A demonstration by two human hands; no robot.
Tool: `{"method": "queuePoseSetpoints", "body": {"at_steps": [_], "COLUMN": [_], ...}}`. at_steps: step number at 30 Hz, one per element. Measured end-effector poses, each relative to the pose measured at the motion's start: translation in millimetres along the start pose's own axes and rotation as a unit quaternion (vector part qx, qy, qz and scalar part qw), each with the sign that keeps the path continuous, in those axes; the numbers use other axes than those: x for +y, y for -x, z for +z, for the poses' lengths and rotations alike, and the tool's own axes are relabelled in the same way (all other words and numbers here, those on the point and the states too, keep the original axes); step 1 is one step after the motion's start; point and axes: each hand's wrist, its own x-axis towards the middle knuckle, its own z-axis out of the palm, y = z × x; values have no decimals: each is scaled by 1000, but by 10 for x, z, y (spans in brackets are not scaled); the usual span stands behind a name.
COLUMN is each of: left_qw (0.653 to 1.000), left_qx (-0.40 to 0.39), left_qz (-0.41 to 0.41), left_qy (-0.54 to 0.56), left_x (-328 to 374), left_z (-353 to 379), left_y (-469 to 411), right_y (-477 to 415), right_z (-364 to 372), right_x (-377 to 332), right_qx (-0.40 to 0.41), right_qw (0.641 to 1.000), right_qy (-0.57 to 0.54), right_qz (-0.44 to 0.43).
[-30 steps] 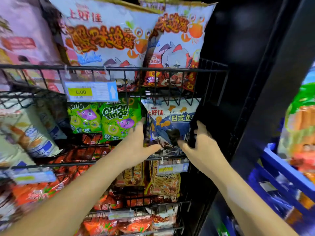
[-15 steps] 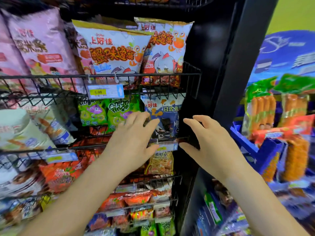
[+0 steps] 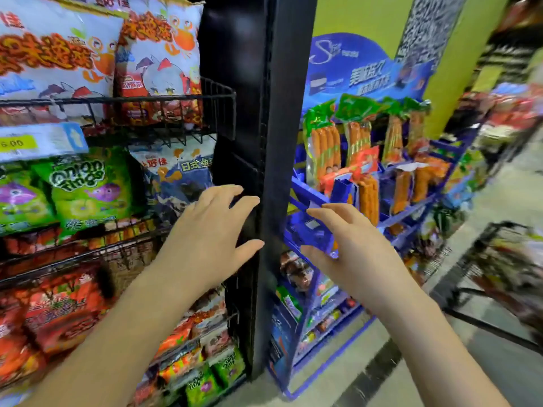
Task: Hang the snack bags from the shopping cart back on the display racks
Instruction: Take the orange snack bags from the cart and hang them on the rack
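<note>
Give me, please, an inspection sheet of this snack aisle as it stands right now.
Surface: black wire rack, tiers stocked with bags.
Job's things: blue fish-snack bag sits beside green onion-ring bags; crab-print bags stand in the tier above; shopping cart at far right, blurred.
Clutter: price tag clipped to the rail.
Grippers: left hand and right hand both open, holding nothing, either side of the black post.
Cables: nothing seen.
Surroundings: blue stand with sausage packs; yellow-green wall.
</note>
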Motion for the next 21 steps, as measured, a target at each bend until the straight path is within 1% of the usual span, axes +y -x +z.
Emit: {"method": "queuePoseSetpoints", "body": {"at_steps": [5, 10, 16, 21], "left_qw": [995, 981, 960, 940], "left_qx": [-18, -42, -60, -62], "left_qz": [81, 163, 248, 317], "left_qy": [59, 96, 117, 110], "left_x": [473, 1155, 2193, 3296], "left_z": [276, 488, 704, 937], "left_y": [-60, -187, -423, -720], "right_y": [624, 1174, 1796, 2353], "right_z": [-154, -448, -833, -1283], "right_x": [256, 640, 1299, 2074], "right_qx": [16, 38, 80, 98], "right_qw": [994, 979, 954, 933], "right_qy": [17, 44, 54, 75], "right_qz": [103, 197, 282, 337]}}
